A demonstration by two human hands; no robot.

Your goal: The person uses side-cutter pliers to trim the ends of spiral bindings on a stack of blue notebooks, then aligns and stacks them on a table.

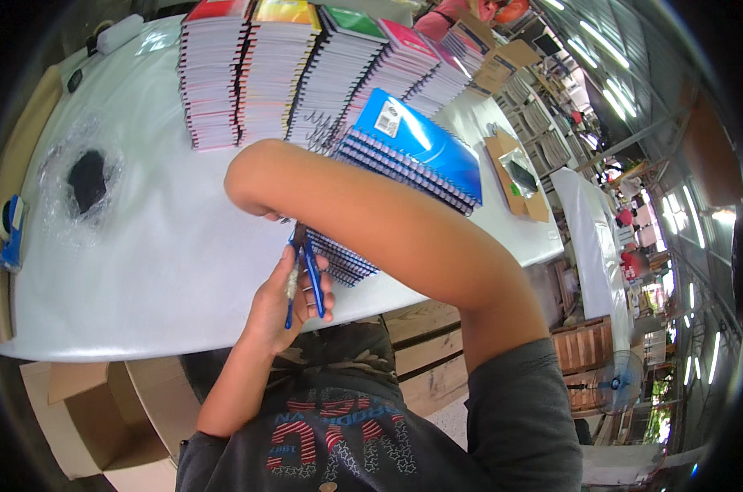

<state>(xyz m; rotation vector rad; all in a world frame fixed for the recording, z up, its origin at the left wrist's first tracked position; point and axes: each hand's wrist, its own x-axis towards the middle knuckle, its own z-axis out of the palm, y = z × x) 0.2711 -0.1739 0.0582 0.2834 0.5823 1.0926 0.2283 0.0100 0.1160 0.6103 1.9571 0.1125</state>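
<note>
Nearest the lower edge, the person's left hand point(283, 305) comes up from below, its fingers point(325, 289) wrapped around the blue handles of a pair of pliers point(304, 271). The tool stands almost upright, its dark nose pointing at the wire binding of a tilted bundle of spiral notebooks point(404, 164) with a glossy blue cover on top. The bundle lies on the white table point(158, 262), leaning over the near edge towards the person.

The right arm crosses in front of the bundle from the lower right, bent sharply so that the forearm hides much of the notebooks. The right hand point(257, 190) is turned away just above the pliers' nose; whether its fingers are spread or closed on anything cannot be told.

Further left on the table sits a dark object under crumpled clear plastic wrap point(80, 184), and at the left edge a blue tape dispenser point(11, 234). Beyond the bundle, along the far side, stand tall stacks of spiral notebooks point(257, 74) with red, yellow, green and pink covers. To the right lies a brown cardboard piece point(515, 176).
</note>
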